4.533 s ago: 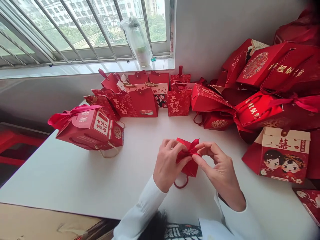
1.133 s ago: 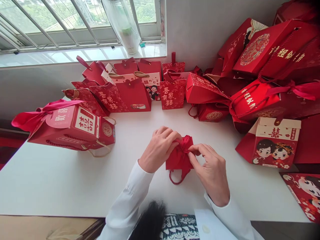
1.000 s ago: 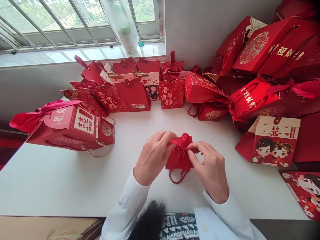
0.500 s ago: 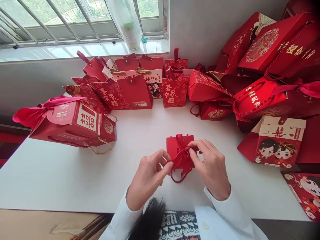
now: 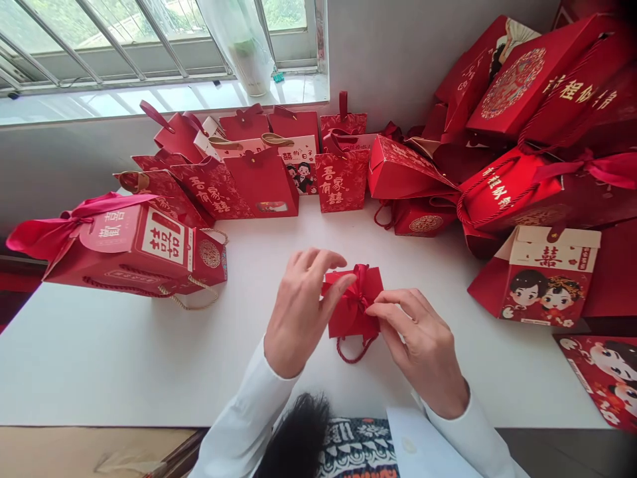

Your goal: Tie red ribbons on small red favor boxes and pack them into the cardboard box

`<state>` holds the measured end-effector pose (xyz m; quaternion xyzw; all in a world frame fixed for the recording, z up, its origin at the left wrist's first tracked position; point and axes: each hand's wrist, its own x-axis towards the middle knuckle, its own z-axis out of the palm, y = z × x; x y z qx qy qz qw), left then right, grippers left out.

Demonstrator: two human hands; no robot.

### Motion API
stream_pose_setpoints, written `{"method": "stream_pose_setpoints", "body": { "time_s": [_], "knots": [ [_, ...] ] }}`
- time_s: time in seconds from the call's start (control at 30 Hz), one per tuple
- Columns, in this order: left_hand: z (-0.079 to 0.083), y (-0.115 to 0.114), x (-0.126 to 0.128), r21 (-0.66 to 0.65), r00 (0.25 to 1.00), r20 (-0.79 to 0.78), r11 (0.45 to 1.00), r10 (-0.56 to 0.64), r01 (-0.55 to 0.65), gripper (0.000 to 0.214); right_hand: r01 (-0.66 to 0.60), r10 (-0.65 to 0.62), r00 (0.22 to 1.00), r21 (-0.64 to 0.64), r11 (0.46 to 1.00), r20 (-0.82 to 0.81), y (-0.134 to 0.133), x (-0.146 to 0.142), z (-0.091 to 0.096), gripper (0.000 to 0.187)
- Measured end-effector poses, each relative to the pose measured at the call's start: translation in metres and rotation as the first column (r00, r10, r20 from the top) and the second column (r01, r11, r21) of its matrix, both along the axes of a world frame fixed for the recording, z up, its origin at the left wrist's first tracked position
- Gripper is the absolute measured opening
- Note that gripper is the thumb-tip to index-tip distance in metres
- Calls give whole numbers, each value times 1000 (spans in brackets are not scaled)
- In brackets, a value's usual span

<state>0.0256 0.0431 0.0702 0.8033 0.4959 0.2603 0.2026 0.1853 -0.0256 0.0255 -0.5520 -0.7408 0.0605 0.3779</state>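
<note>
A small red gift box lies on the white table in front of me, with a red ribbon bow on its top and a red cord handle hanging toward me. My right hand pinches the ribbon at the right of the knot between thumb and fingertips. Over the box's left side hovers my left hand, its thumb and forefinger curved but apart, partly hiding the box's left edge and the bow's left loop.
Red gift bags stand along the wall below the window. A larger red box with a pink bow lies at left. Several red boxes are piled at right, beside a box with cartoon faces. The table is white.
My left hand has risen up and away from the ribbon's left side, its fingers parting. My right hand has shifted slightly down and still pinches the ribbon. The view has drifted slightly.
</note>
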Motion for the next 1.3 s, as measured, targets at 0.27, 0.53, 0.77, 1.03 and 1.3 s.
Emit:
{"method": "stream_pose_setpoints", "body": {
  "time_s": [0.27,0.53,0.77,1.03,1.3],
  "knots": [
    [-18,5,28,-146,985,-168,989,-27,2,24,-23,23,1000,-8,1000,12,-2,0,-5,28],
    [-28,-3,15,-256,980,164,964,111,-66,25,62,-117,958,-212,975,-263,-1,-2,-8,28],
    [-48,-18,18,-65,963,191,982,189,-180,20,96,-211,910,-315,944,-356,10,-11,-5,30],
    [-60,-22,22,129,958,150,955,246,-266,14,112,-178,947,-244,963,-268,16,-12,0,24],
    [-68,-22,23,262,947,240,926,212,-273,13,-19,-10,985,-166,986,-174,16,-7,1,17]
  ]
}}
